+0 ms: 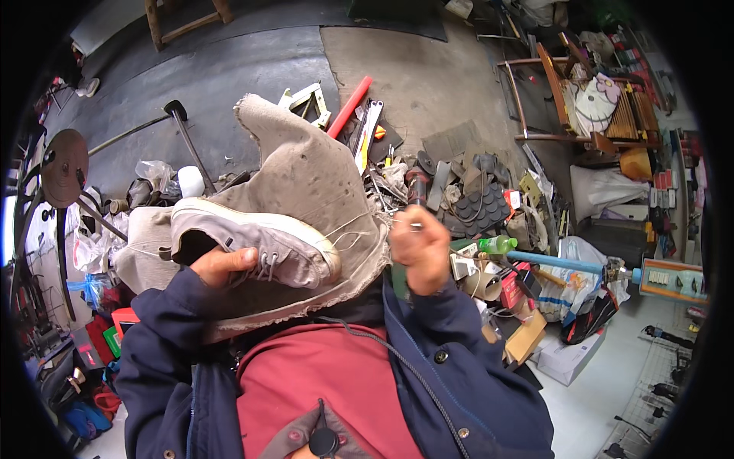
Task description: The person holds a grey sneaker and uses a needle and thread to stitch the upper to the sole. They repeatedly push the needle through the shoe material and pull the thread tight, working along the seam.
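Note:
My left hand (220, 265) grips a worn grey-lilac sneaker (256, 237) with a white sole, held on its side over a stained beige cloth (306, 176) spread across my lap. My right hand (420, 249) is closed around a thin metal needle-like tool (414, 226) just to the right of the shoe's toe. A pale thread (359, 222) runs from the toe area toward that hand. My dark blue jacket sleeves and red shirt fill the lower part of the view.
A heap of tools and scraps (459, 183) lies on the floor ahead, with a red tube (349, 105), a green bottle (498, 244) and a blue pipe (554, 262). A wooden chair (581, 99) stands right. A round metal stand (63, 164) is left.

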Tool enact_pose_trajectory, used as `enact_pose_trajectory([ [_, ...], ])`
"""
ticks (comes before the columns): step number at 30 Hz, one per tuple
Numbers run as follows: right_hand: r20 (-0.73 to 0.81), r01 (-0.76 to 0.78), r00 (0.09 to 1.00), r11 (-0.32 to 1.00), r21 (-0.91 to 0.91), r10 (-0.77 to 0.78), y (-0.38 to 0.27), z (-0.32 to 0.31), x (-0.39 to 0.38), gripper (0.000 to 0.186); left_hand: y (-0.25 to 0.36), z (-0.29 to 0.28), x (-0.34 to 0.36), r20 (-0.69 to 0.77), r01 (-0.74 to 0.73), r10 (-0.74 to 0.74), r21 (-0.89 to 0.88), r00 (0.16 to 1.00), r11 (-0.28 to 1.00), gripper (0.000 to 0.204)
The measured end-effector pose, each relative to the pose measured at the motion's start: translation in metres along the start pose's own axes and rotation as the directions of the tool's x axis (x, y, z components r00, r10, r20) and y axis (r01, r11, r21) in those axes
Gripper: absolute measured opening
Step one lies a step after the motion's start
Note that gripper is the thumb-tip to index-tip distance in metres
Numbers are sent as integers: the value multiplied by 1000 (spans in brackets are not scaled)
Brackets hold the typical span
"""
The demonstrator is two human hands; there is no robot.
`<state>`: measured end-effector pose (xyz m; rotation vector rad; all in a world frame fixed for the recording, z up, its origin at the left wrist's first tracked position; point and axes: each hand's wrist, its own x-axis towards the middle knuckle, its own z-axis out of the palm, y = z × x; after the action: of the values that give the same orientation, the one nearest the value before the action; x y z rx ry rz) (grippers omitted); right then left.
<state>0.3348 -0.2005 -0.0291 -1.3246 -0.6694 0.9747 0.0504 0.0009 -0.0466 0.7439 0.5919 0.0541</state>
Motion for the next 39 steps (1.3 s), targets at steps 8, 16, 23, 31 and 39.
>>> enact_pose_trajectory([
  [8, 304, 304, 942, 757, -579, -145, 4, 54, 13, 50, 37, 20, -38, 79, -155, 334, 966, 939, 206, 68],
  [16, 239, 352, 936, 728, -588, -260, 21, 53, 8, 53, 14, -42, -119, -88, 201, 753, 978, 652, -60, 48],
  [23, 198, 247, 967, 773, -584, -160, 14, 50, 4, 52, 58, -117, -179, -504, 348, 852, 832, 143, 433, 38],
  [31, 115, -187, 974, 980, -70, 194, 11, 28, 10, 23, 38, 46, -69, 74, -446, 806, 861, 587, 245, 11],
  [39, 211, -433, 892, 891, 135, 401, -29, 21, -4, 44, 21, 114, 12, 387, -413, 669, 901, 634, -130, 24],
])
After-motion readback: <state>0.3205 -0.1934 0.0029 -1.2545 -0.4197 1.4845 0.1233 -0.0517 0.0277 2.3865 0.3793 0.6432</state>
